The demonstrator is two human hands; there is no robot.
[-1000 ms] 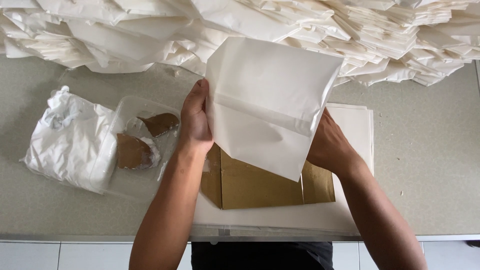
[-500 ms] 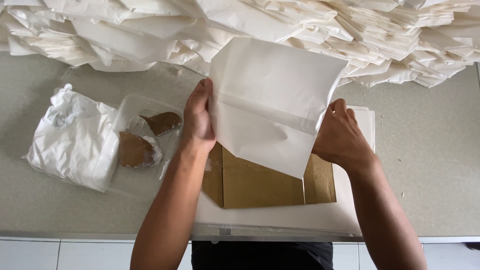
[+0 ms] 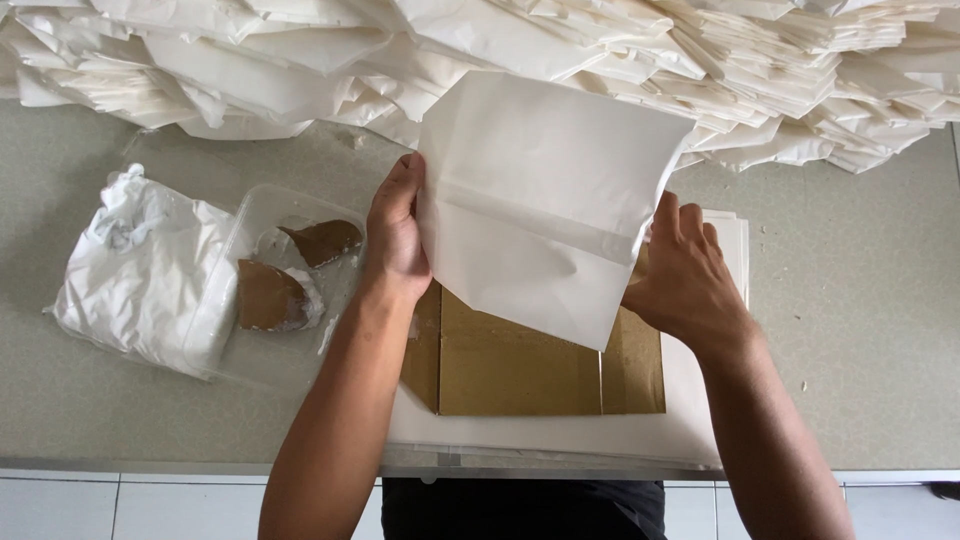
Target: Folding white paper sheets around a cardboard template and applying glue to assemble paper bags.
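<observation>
left hand (image 3: 395,235): clamped on the left edge of the white paper bag (image 3: 545,200), thumb out front, fingers tucked behind

right hand (image 3: 685,275): pinching the bag's right edge down by the fold, fingers curled

paper bag: held up over the bench (image 3: 860,300), tilted, right above a brown cardboard piece (image 3: 520,365)

cardboard: flat on a stack of white sheets (image 3: 690,420)

back: huge heap of folded white bags (image 3: 300,60)

left side: clear plastic tub (image 3: 275,285) with brown scraps, beside a crumpled white plastic bag (image 3: 140,270)

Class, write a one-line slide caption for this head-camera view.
Both hands, left and right, hold a white paper sheet above brown cardboard.
</observation>
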